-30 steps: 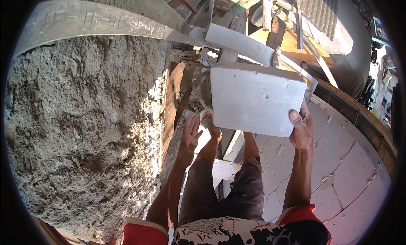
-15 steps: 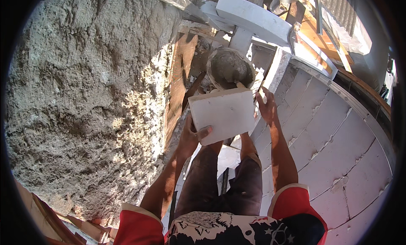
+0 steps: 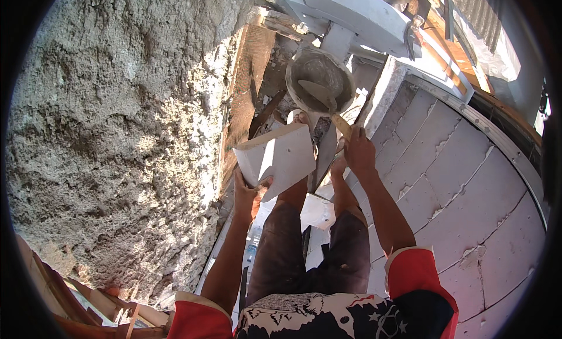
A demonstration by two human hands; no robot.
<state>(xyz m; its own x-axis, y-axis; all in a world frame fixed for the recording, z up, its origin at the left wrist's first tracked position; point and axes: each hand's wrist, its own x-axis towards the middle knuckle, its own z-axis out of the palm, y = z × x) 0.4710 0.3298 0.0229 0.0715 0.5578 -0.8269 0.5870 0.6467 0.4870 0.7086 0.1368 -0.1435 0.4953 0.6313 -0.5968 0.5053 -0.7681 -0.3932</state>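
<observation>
Gripping the white block (image 3: pixel 280 158) by its lower corner, the left hand (image 3: pixel 249 192) must keep it steady; the right hand (image 3: pixel 358 153), at three o'clock, seemingly closes round the trowel (image 3: pixel 328 108) handle.

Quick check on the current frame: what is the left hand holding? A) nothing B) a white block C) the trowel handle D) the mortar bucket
B: the left hand grips the lower corner of the white block, tilted above the knees, while the right hand is at the wooden handle of the trowel that lies in the mortar bucket.
</observation>
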